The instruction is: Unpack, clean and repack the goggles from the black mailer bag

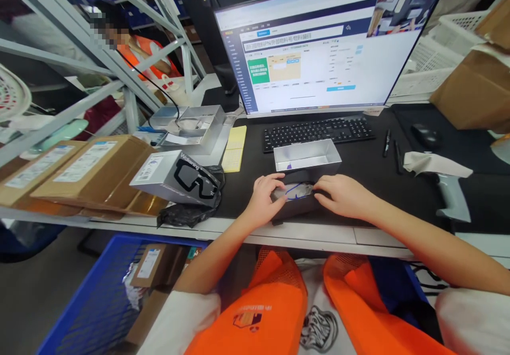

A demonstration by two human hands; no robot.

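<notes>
Between my hands on the black desk mat lies a dark, opened glasses case [295, 210]. Inside it are glasses in clear plastic wrap [298, 191], with a blue edge showing. My left hand [265, 198] curls its thumb and fingers over the left end of the case. From the other side, my right hand [342, 195] grips the right end, near the wrap. Just behind stands an open silver box [307, 155]. To the left, a grey box with printed goggles [179, 178] rests tilted on a crumpled black plastic bag [187, 214].
A monitor [311, 73] and keyboard [319, 132] stand behind. Yellow notepaper [234, 149] lies left; pens [386, 143], a mouse [425, 134] and a barcode scanner [450, 185] lie right. Cardboard boxes [95, 171] line the left edge. A blue crate [79, 304] sits below. Another person [149, 52] sits beyond the frame.
</notes>
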